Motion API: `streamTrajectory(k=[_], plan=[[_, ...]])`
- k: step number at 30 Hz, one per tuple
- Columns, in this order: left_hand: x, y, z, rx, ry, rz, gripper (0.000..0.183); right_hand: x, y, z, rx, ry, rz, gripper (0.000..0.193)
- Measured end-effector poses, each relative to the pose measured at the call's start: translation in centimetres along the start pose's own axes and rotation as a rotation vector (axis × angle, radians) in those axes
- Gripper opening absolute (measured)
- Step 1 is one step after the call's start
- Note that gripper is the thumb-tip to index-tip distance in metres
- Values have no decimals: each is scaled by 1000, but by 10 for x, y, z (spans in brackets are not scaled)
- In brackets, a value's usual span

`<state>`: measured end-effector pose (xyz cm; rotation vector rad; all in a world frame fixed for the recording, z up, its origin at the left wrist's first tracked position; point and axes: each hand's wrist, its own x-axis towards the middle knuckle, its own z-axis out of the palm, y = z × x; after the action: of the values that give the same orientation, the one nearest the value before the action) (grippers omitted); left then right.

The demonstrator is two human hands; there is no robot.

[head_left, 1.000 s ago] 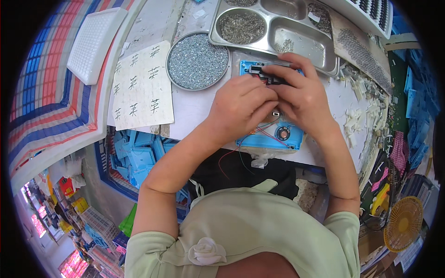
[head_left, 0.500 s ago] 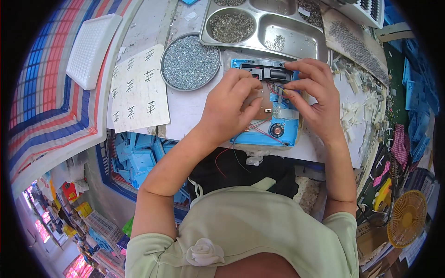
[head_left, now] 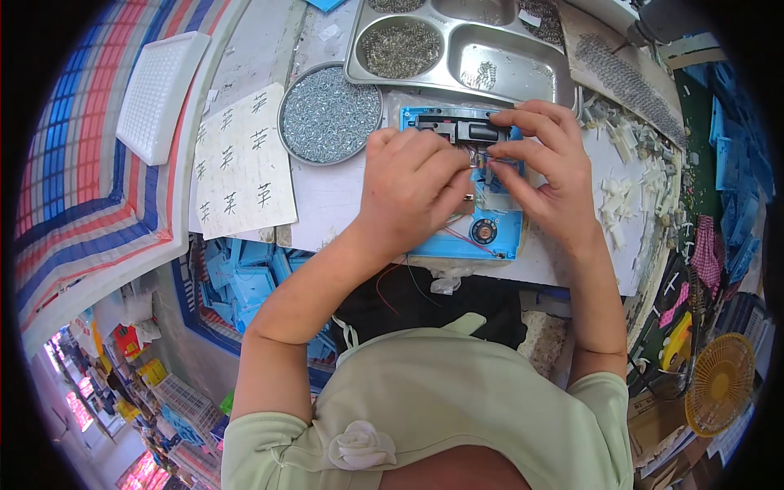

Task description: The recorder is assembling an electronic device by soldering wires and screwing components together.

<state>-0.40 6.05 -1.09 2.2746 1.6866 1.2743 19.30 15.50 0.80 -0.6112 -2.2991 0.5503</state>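
A blue plastic casing [head_left: 508, 219] lies open on the table in front of me. It holds a black part [head_left: 483, 131] along its far edge and a small round speaker [head_left: 484, 232] near its right front corner. Thin wires [head_left: 480, 155] run across its middle. My left hand [head_left: 415, 184] is closed over the casing's left side, its fingertips at the wires; it covers most of a brown circuit board, and what it pinches is hidden. From the right, my right hand [head_left: 549, 167] pinches at the same wires with thumb and forefinger, its other fingers curved over the black part.
A round dish of small screws [head_left: 331, 113] and a steel compartment tray [head_left: 457, 77] of small metal parts stand beyond the casing. White plastic pieces [head_left: 625, 188] lie to the right. Marked paper [head_left: 245, 163] and a white perforated tray [head_left: 161, 96] are at left. Blue casings [head_left: 245, 282] fill a bin below.
My left hand has moved right and now covers the circuit board, its fingertips at the wires. My right thumb and forefinger have shifted slightly left. The casing has slid a little left.
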Motion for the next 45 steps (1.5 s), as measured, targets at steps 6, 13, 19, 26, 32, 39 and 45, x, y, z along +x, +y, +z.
streamTrajectory(k=[6, 13, 19, 26, 32, 39, 45], plan=[[-9, -5, -7, 18, 21, -61, 17, 9, -8, 10, -52, 0, -78, 23], [-17, -8, -5, 123, 28, -128, 13, 8, -2, 10, -71, 5, -72, 18], [-20, -3, -3, 173, 155, -245, 21, -4, 2, 15, 67, 99, 37, 16], [6, 47, -18, -434, 80, -294, 36, -7, 1, 14, 212, 135, 160, 15], [21, 26, 9, -378, -85, -379, 26, -10, 1, 9, 188, 146, 175, 16], [29, 14, 15, -314, -49, -186, 14, -17, 4, 5, 132, 177, 157, 16], [26, 16, 19, -340, -8, -103, 14, -21, 2, 0, 101, 209, 120, 16]])
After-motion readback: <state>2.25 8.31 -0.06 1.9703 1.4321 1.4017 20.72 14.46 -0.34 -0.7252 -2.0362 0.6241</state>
